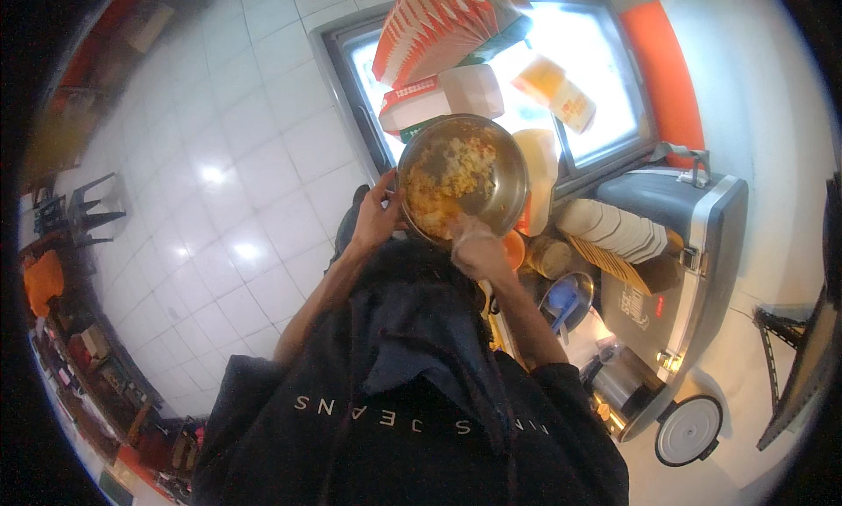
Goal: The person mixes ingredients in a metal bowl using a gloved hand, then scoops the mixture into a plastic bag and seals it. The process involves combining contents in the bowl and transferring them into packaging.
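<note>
A round metal bowl (pixel 503 170) with a yellow and reddish chopped food mix (pixel 454 177) is in front of me, above a glass-topped chest freezer's near edge. My left hand (pixel 380 213) grips the bowl's left rim. Over the near right part of the bowl is my right hand (pixel 477 246), blurred and seemingly in a clear glove; its fingertips are at the food, and whether they hold anything cannot be told. Beside the bowl lie a red and white paper food box (pixel 470 91) and another pale paper box (pixel 536 170).
Stacked folded cartons (pixel 441 29) and a yellow-white carton (pixel 559 95) lie on the freezer (pixel 605 59). To the right are an orange cup (pixel 513 248), stacked paper trays (pixel 612 233), a bowl with a blue utensil (pixel 566 302) and a large black case (pixel 717 236). A stool (pixel 95 210) stands far left.
</note>
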Available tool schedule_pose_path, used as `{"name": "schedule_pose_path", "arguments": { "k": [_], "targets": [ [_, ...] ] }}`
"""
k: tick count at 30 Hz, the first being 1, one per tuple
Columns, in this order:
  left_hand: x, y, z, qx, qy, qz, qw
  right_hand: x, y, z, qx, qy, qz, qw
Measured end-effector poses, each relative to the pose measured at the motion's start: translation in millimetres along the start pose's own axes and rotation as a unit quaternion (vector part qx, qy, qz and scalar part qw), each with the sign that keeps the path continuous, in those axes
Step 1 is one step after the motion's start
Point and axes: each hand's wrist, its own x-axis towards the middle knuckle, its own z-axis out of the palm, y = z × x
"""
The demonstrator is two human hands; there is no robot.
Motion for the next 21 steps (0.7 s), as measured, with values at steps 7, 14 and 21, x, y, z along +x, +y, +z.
{"name": "schedule_pose_path", "arguments": {
  "k": [7, 14, 21],
  "targets": [
    [-4, -6, -3, -0.052, -0.006, -0.003, 0.999, 25, 23, -33, -0.073, -0.055, 0.082, 0.992],
    [4, -7, -5, -0.022, -0.032, 0.008, 0.999, 1, 6, -16, 0.14, -0.01, 0.096, 0.985],
    [1, -8, 0, -0.021, -0.007, -0.009, 1.0, -4, 10, -29, -0.026, 0.005, -0.015, 1.0]
  ]
}}
